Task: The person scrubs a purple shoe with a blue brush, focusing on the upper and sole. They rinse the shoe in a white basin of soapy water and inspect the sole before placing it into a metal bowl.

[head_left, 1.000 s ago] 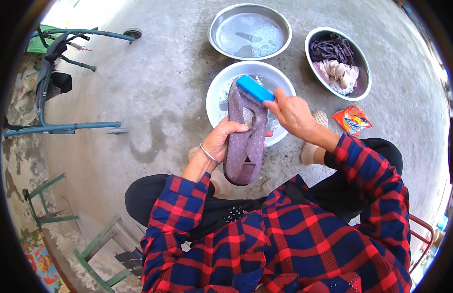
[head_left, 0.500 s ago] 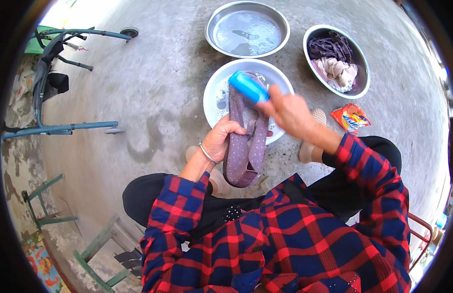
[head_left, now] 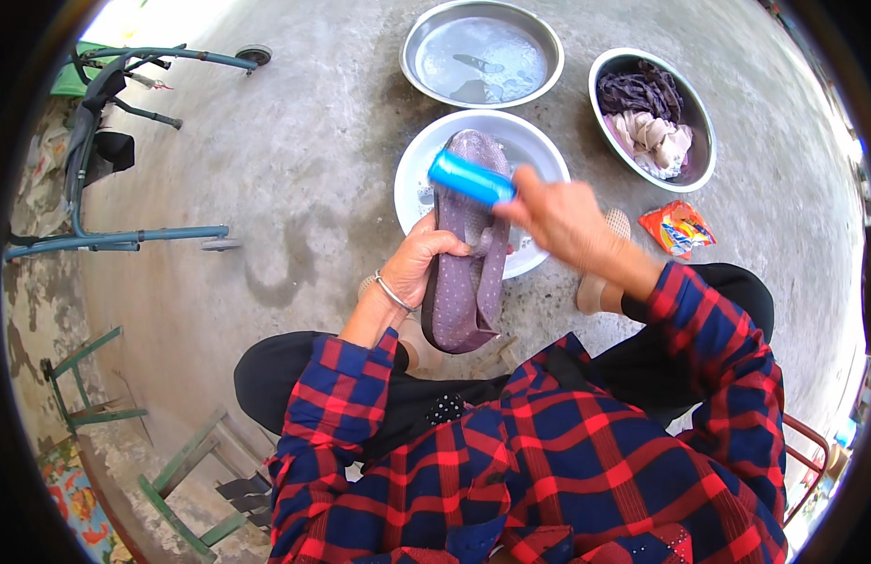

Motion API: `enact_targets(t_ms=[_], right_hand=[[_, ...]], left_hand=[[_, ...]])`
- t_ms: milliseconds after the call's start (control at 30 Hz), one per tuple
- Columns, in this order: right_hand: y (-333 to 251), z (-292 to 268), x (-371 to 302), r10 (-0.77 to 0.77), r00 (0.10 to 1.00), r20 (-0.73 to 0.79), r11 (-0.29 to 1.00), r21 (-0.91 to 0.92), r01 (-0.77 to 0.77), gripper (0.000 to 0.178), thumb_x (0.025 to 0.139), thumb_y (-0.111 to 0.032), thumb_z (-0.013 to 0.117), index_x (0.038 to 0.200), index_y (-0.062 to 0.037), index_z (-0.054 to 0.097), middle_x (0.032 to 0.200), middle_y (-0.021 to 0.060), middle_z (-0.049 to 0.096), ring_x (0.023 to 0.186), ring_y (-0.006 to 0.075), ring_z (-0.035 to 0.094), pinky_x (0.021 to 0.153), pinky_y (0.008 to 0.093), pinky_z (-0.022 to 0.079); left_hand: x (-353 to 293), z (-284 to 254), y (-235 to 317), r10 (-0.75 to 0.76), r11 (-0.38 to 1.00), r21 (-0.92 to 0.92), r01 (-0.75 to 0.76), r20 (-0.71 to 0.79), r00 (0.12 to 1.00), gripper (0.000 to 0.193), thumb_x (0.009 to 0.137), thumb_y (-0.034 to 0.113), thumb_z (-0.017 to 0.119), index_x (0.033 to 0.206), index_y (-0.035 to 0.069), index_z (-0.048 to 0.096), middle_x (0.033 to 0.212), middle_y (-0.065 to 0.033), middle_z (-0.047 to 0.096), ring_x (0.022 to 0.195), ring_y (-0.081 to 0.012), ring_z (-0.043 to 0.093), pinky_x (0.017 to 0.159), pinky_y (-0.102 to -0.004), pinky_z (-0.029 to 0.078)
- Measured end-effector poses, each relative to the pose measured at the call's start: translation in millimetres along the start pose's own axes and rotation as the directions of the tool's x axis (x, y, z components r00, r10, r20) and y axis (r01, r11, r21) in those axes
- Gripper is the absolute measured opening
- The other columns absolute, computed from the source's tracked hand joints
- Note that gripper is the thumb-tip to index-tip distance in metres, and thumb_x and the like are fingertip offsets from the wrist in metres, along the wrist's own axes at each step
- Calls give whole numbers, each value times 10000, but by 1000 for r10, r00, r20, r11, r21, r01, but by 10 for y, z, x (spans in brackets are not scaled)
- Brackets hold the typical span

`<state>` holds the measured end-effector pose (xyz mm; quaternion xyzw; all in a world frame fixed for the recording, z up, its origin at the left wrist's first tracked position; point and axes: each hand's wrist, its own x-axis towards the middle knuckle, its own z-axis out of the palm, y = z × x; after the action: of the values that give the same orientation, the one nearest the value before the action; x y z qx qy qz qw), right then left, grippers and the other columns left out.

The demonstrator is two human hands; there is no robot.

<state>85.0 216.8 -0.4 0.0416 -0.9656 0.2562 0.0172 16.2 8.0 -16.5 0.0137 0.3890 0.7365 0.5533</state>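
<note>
My left hand [head_left: 417, 265] grips a purple slipper [head_left: 466, 273] by its side and holds it upright over a white basin [head_left: 539, 150] of water. My right hand [head_left: 559, 218] holds a blue scrubbing brush [head_left: 471, 179] pressed against the upper part of the slipper. A silver bangle sits on my left wrist. Both sleeves are red and blue plaid.
A metal basin [head_left: 482, 52] of water stands at the top. To the right, another metal bowl [head_left: 699, 141] holds purple and beige cloth items. An orange packet [head_left: 677, 228] lies on the concrete floor. A blue-green frame with wheels [head_left: 107, 141] stands far left, green stools [head_left: 182, 479] lower left.
The brush has moved down and left along the slipper, from its top end toward the middle. My left hand keeps the slipper in nearly the same place.
</note>
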Motion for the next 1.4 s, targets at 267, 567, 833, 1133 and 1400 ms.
enact_targets(t_ms=[267, 567, 833, 1133, 1400], right_hand=[[-189, 45, -163, 57, 995, 88, 993, 96, -66, 420, 940, -396, 578, 978, 9, 474, 617, 218, 611, 588, 428, 627, 539, 520, 482], [-179, -7, -150, 49, 996, 69, 997, 52, -52, 390, 958, -360, 562, 926, 19, 479, 591, 223, 592, 573, 422, 616, 511, 512, 470], [0, 7, 71, 101, 994, -42, 995, 4, -101, 413, 955, -395, 558, 935, 11, 486, 594, 206, 599, 575, 414, 624, 512, 497, 479], [35, -75, 51, 132, 991, 1, 989, -73, -132, 392, 958, -369, 555, 942, 14, 473, 615, 196, 617, 592, 401, 631, 519, 489, 483], [3, -149, -9, 127, 991, 50, 990, -68, -123, 405, 951, -383, 560, 943, 18, 500, 614, 197, 616, 613, 405, 639, 544, 499, 492]], left_hand=[[-9, -116, 12, -36, 990, -139, 15, -150, 988, 682, 746, 73, 549, 1394, -39, 372, 1291, -243, 552, 1174, -425, 574, 989, -469, 502], [-20, 40, 50, -1, 987, -159, -9, -66, 998, 651, 741, 82, 555, 1356, -69, 406, 1238, -251, 571, 1139, -364, 592, 1021, -473, 462], [-96, 58, 42, 56, 980, -187, -72, -89, 994, 575, 737, 49, 546, 1297, -60, 477, 1223, -199, 592, 1085, -320, 610, 1021, -454, 460], [-88, -4, -6, 1, 991, -134, -10, -65, 998, 580, 762, 101, 599, 1308, -53, 481, 1195, -192, 615, 1046, -317, 632, 968, -445, 498], [-60, -23, -17, -10, 993, -119, 2, -58, 998, 550, 745, 76, 563, 1277, -49, 500, 1134, -204, 641, 1055, -324, 642, 941, -431, 512]])
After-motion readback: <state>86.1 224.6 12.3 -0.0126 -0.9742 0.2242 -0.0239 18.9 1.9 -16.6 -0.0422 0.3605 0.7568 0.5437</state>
